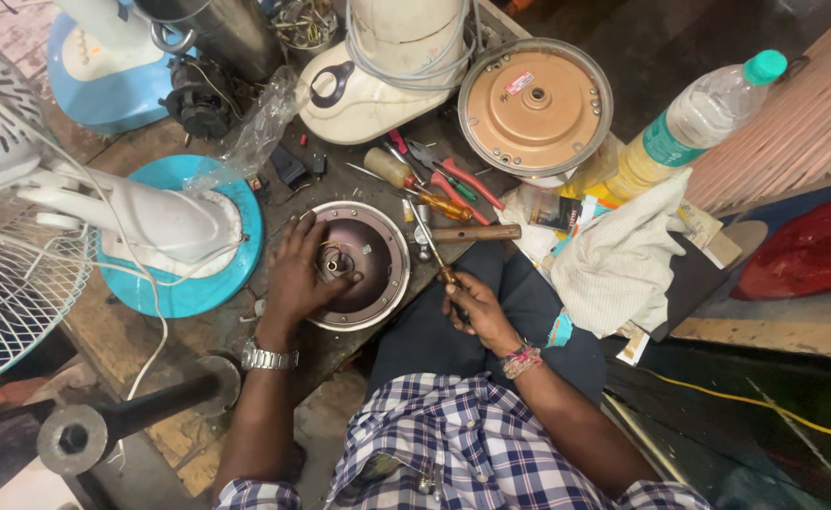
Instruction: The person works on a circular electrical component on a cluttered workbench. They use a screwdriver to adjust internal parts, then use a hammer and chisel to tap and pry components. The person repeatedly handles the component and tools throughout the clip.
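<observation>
Left hand (297, 274) fingers spreading, pressing onto one round motor housing (378, 283), fingertips reaching its hub. Right hand (472, 307) fingers clamping one screwdriver (432, 247) handle, shaft running up-left, tip lying just right of housing rim. Right hand nearer tool, left nearer housing. One copper-coloured disc (534, 106) lying farther beyond.

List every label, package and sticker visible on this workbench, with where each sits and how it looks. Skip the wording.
Teal wrap-around label on the clear plastic bottle with green cap, upper right, lying tilted.
Small red and white rectangular sticker on the round copper-coloured metal disc, top centre.
Small dark label with an orange patch on a flat packet, below the disc, beside the white cloth.
No screens or signs.
</observation>
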